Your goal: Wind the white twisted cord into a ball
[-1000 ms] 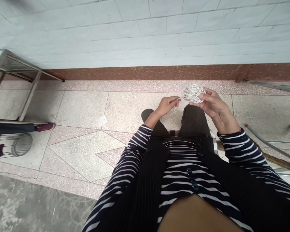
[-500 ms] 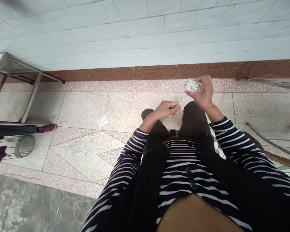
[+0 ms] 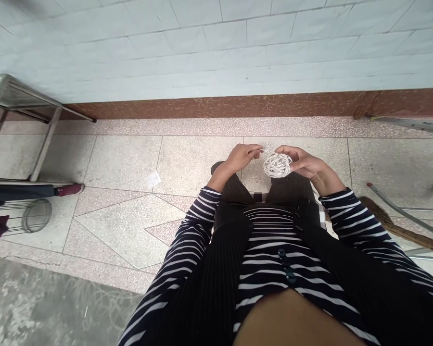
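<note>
A ball of whitish twisted cord point(image 3: 277, 166) is in my right hand point(image 3: 305, 163), with the thumb and fingers curled around its right side. To its left, my left hand point(image 3: 242, 157) is closed in a pinch, its fingertips at the cord's strand, which is too thin to follow clearly here. Between the hands, a small loose heap of cord point(image 3: 268, 147) shows on the floor, partly covered by the ball. Both hands are above my knees.
A metal-framed table point(image 3: 50, 139) stands at the left, near another person's maroon shoe point(image 3: 69, 190) and a wire rack point(image 3: 36, 216). White paper scrap point(image 3: 153, 180) lies on the tiled floor. To the right are a broom point(image 3: 389, 221) and metal legs point(image 3: 400, 206). The tiled wall point(image 3: 216, 62) is ahead.
My right hand has brought the cord ball down toward my lap and turned it. My left hand has shifted slightly up and left, still pinched.
</note>
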{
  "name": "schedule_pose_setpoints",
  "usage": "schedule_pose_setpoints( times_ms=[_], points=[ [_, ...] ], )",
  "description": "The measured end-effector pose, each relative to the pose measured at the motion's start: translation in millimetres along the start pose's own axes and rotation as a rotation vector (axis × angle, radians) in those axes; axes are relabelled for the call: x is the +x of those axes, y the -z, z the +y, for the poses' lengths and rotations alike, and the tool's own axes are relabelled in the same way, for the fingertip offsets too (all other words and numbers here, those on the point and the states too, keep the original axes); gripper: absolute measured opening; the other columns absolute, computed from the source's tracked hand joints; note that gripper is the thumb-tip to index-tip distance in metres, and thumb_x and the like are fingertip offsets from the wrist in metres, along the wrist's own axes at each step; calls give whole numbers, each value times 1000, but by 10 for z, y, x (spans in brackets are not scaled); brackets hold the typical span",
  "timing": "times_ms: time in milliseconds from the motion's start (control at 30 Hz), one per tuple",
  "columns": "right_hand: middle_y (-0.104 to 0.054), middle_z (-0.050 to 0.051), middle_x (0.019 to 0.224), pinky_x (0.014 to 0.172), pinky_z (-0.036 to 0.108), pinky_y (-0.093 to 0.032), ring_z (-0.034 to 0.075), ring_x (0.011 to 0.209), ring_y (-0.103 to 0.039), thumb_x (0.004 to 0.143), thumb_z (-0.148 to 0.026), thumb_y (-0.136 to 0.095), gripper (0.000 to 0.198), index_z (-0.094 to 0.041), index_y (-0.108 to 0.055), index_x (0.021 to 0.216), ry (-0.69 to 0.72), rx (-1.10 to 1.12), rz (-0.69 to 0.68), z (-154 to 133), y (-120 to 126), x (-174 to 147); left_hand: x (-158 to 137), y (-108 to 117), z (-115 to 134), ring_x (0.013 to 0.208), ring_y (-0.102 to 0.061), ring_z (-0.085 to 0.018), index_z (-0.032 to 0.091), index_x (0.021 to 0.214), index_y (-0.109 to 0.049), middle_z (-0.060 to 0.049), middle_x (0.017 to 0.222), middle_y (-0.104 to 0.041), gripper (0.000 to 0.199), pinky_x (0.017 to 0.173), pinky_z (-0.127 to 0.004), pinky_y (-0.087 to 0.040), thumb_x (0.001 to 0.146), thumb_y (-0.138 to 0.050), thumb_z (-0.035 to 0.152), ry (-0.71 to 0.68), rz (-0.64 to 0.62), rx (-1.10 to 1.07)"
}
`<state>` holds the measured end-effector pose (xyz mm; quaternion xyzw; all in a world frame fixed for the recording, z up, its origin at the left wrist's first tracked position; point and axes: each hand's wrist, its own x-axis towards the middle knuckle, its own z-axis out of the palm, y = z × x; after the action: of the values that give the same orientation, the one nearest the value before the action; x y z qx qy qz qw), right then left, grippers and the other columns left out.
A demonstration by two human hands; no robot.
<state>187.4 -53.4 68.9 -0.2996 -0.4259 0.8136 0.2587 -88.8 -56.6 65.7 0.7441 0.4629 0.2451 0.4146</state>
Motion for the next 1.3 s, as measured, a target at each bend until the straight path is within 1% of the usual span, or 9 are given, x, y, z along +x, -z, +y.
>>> schedule_pose_setpoints(
  times_ms=[233,367,467,600,700,833,933,1133,1300],
  points=[
    [-77,3,109,82,28,-58,19,93,-73,54,-23,-108,82,-26,-75,129,53,84,12,41,-44,-98,62,70,-275,91,-72,-18,17,85,-77,-5,93,-80,37,94,-30,-52,106,-57,39,72,82,-140],
    [-79,2,108,89,28,-59,19,97,-73,52,-23,-106,83,-27,-79,131,99,100,69,-29,-93,-91,77,4,-293,96,-74,-20,16,85,-79,-7,95,-82,36,101,-34,-52,105,-60,40,114,17,-188],
    [-80,2,107,89,28,-60,20,98,-74,52,-20,-104,76,-27,-83,125,96,80,105,-97,-113,-66,61,-135,-227,111,-77,-24,17,110,-83,-10,112,-84,25,106,-37,-53,100,-70,36,124,-77,-346],
    [-81,5,119,91,33,-61,23,101,-75,53,-20,-100,75,-27,-84,125,57,56,115,-131,-107,-50,88,-286,-86,121,-77,-26,21,135,-78,-12,132,-81,44,108,-39,-55,94,-82,35,52,-78,-535],
    [-82,3,114,89,32,-61,21,97,-75,54,-20,-97,75,-29,-83,127,61,95,122,-119,-112,-88,133,-274,-24,112,-78,-24,17,108,-84,-10,116,-84,28,108,-39,-55,98,-78,43,6,13,-437],
    [-83,1,108,90,33,-61,22,97,-76,53,-19,-97,69,-30,-86,121,88,98,134,-135,-192,-183,140,-178,-74,102,-77,-20,18,85,-78,-5,96,-83,38,123,-43,-48,109,-62,42,-3,89,-164],
    [-82,1,106,88,34,-62,21,93,-75,54,-22,-100,63,-30,-87,115,126,57,149,-214,-272,-207,107,-176,-186,99,-76,-18,19,86,-75,-2,94,-83,34,138,-49,-31,111,-55,30,62,93,72],
    [-79,1,104,81,29,-64,19,89,-73,53,-32,-111,62,-30,-88,111,201,-37,113,-491,-320,-191,44,-191,-378,107,-77,-18,19,97,-77,-4,105,-84,34,141,-50,-25,113,-47,25,104,85,242],
    [-78,1,106,78,25,-64,18,94,-73,54,-25,-112,61,-30,-86,109,212,-179,128,-673,-380,-182,97,-205,-321,133,-72,-27,19,122,-80,-13,139,-80,23,131,-50,-43,104,-69,29,117,119,38]
  ],
)
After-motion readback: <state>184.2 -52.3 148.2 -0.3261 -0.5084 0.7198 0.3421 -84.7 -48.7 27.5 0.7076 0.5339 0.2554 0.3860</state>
